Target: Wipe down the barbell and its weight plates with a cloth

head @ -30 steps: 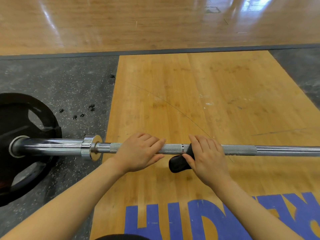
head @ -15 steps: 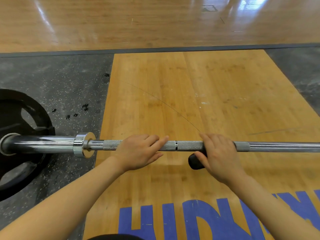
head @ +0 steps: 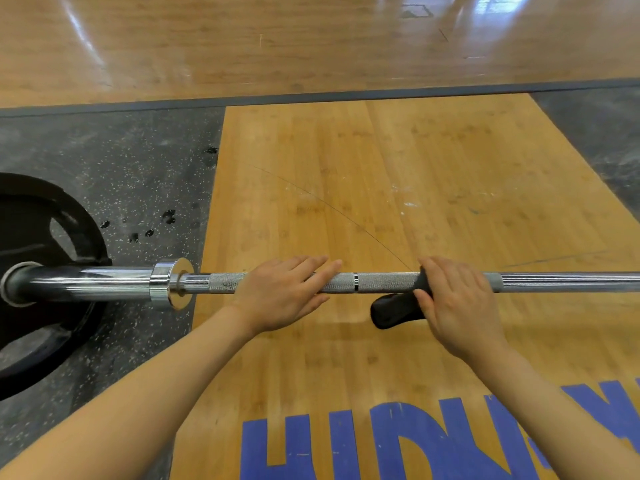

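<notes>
From the head view I look down on the barbell (head: pixel 381 282), which lies level across the frame; I take its knurled shaft as my landmark. My left hand (head: pixel 280 292) lies on top of the knurling, palm down, fingers straight and pointing along the bar toward the thin ring mark on the shaft; nothing is clenched, the hand simply rests there. Its forearm comes up from the lower left corner at a slant. My right hand (head: pixel 457 299) sits further along the shaft, past that ring mark, with the fingers curled over the bar and wrapped round a black cloth (head: pixel 394 310). The cloth is pressed against the knurling under the palm, and a loose rolled end sticks out below the bar on the side toward the left hand. The right forearm rises from the lower right corner.

At the bar's left end a chrome collar (head: pixel 171 282) meets the thicker sleeve, and on that sleeve sits a black weight plate (head: pixel 38 216), standing on speckled rubber flooring (head: pixel 131 174). Under the shaft lies a wooden platform (head: pixel 381 174), with blue lettering (head: pixel 415 441) near my elbows.
</notes>
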A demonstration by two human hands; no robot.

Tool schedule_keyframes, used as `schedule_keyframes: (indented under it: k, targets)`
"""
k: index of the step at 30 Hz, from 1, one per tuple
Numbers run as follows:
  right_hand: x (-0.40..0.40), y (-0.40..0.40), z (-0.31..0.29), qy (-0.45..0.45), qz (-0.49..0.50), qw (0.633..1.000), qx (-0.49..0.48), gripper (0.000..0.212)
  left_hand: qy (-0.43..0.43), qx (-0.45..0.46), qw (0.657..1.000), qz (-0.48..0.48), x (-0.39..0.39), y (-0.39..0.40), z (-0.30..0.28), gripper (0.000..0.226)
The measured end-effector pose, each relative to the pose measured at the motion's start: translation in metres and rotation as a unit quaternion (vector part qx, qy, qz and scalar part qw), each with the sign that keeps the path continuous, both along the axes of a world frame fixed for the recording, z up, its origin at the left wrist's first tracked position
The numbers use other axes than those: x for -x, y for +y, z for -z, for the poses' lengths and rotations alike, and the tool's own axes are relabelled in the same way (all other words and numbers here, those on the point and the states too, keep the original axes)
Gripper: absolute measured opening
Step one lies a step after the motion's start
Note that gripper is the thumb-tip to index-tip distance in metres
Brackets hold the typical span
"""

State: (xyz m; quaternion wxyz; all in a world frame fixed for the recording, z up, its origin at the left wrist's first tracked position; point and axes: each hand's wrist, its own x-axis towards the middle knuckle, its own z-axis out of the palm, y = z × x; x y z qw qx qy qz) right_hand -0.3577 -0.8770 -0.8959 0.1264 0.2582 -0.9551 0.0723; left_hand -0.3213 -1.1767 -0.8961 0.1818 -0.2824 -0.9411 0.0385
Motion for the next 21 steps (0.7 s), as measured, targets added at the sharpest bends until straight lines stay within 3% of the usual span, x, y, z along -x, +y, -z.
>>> schedule_keyframes:
  k: [5, 12, 21]
  targets:
    - [0.000, -0.019, -0.002, -0.025, 0.007, 0.999, 0.035, 0.048, -0.007, 0.002, 1.000, -0.013, 0.004, 0.000, 0.000, 0.050]
    - [-0.009, -0.080, -0.012, -0.060, -0.064, 0.996, -0.005, 0.060, -0.030, 0.010, 0.999, -0.023, 0.010, -0.001, -0.004, 0.051]
    - [0.005, -0.053, -0.007, -0.056, -0.055, 0.996, -0.042, 0.060, -0.060, -0.007, 0.998, -0.007, 0.015, -0.003, -0.007, 0.052]
